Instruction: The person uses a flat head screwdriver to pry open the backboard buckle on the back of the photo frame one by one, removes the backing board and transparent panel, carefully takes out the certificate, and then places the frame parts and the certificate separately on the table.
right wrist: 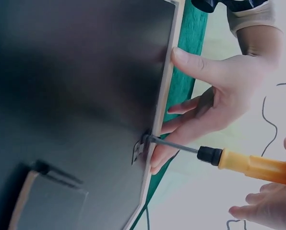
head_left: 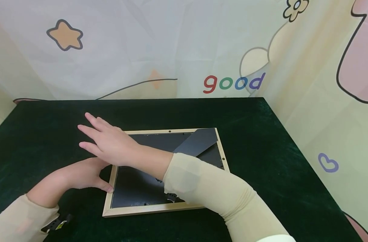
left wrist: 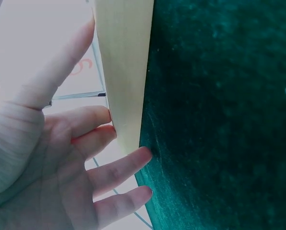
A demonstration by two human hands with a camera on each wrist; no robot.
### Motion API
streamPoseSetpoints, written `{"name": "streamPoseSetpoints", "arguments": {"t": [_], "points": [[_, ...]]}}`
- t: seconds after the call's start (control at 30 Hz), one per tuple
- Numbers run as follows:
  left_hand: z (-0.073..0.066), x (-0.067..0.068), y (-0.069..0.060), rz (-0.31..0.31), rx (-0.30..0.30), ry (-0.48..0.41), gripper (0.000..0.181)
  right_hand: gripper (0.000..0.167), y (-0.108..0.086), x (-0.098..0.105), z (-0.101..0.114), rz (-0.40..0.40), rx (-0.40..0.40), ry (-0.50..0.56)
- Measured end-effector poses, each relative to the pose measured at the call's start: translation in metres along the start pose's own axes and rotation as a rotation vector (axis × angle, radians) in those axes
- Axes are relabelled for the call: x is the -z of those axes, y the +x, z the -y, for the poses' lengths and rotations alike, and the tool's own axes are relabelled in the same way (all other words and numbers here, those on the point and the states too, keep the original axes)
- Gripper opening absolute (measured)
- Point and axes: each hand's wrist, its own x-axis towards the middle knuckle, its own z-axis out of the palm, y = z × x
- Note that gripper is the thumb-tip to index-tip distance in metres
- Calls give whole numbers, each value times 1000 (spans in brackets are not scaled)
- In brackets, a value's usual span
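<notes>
A picture frame (head_left: 129, 211) lies back side up, with a pale wood border and dark backing. My left hand (head_left: 81, 173) is at its left side; the thumb and fingers of that hand (right wrist: 229, 88) touch the border. Between them and my right hand (right wrist: 272, 203) is a screwdriver (right wrist: 256, 167) with a yellow-orange handle, its tip at a small metal hanger (right wrist: 139, 148) near the border. The handle's end lies against my right palm. From above, my right hand (head_left: 112, 141) has spread, extended fingers and hides the screwdriver. The wood border (left wrist: 124, 62) fills the middle of the left wrist view.
A dark green cloth (head_left: 262, 201) covers the table. The frame's dark support leg (head_left: 199, 141) lies across the upper right of the backing. Behind the table hangs a pale printed curtain (head_left: 126, 43).
</notes>
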Motion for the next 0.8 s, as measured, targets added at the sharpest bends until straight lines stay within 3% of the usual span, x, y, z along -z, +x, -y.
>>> {"name": "streamPoseSetpoints", "arguments": {"t": [0.2, 0.47, 0.8], "points": [[0, 0, -2, -11, -32, -9, 96, 55, 7, -2, 7, 16, 18, -26], [1, 3, 0, 7, 16, -6, 99, 54, 12, -2, 6, 10, 24, -11], [0, 2, 1, 7, -9, 1, 97, 54, 16, -2, 6, 42, -3, -29]]}}
